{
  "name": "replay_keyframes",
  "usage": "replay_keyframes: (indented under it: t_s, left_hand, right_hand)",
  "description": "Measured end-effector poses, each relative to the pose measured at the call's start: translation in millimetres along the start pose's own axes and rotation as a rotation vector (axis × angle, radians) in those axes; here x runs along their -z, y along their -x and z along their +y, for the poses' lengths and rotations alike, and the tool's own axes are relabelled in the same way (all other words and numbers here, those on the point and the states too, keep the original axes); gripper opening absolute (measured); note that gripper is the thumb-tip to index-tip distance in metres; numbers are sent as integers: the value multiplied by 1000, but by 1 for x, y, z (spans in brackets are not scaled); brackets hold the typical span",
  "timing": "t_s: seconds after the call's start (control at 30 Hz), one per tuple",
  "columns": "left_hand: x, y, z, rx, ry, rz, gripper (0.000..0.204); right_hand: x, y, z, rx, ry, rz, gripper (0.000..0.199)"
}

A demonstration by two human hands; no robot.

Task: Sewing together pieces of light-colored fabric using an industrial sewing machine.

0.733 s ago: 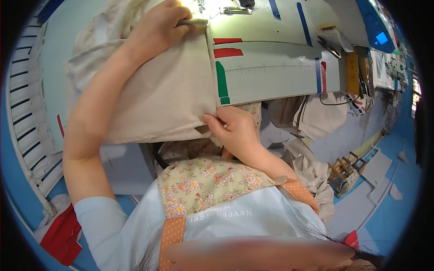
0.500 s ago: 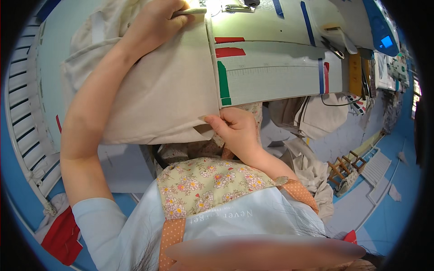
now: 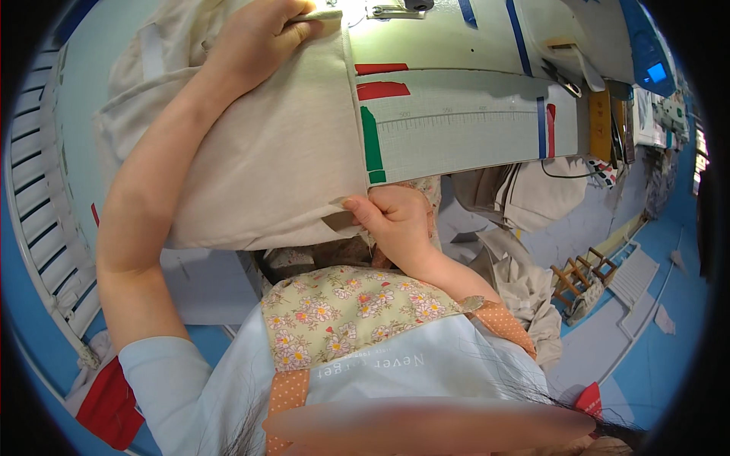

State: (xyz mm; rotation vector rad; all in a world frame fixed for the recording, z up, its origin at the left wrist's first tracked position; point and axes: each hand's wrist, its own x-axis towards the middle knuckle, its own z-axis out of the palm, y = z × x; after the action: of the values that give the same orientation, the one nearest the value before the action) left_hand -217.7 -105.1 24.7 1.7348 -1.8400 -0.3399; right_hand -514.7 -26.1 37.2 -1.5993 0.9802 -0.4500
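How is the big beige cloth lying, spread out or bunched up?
Mostly spread: the beige cloth lies smooth between the left hand and right hand, but its far left bunches up.

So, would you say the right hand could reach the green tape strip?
Probably yes: the green tape strip lies uncovered just beyond the right hand, though it would likely release the cream cloth it pinches.

I see a pale blue shirt (image 3: 456, 368) with short sleeves (image 3: 163, 376) and white lettering (image 3: 408, 358). Over it sits a green, flower-printed apron (image 3: 342, 313) with orange straps (image 3: 287, 391) dotted white.
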Motion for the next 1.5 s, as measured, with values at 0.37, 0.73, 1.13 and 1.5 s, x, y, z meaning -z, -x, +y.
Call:
replay_keyframes:
  t_s: [0.37, 0.73, 1.13, 1.5]
  left_hand:
    - [9, -2, -9, 247, 184, -96, 20]
    - [12, -8, -1, 299, 81, -79, 32]
    - [11, -20, 22, 486, 147, -118, 37]
    - [5, -17, 35, 328, 74, 32, 27]
  right_hand:
    - [1, 0, 7, 108, 92, -34, 36]
    - [1, 1, 14, 51, 25, -50, 37]
    - [1, 3, 10, -41, -72, -52, 38]
    - [0, 3, 12, -61, -80, -57, 36]
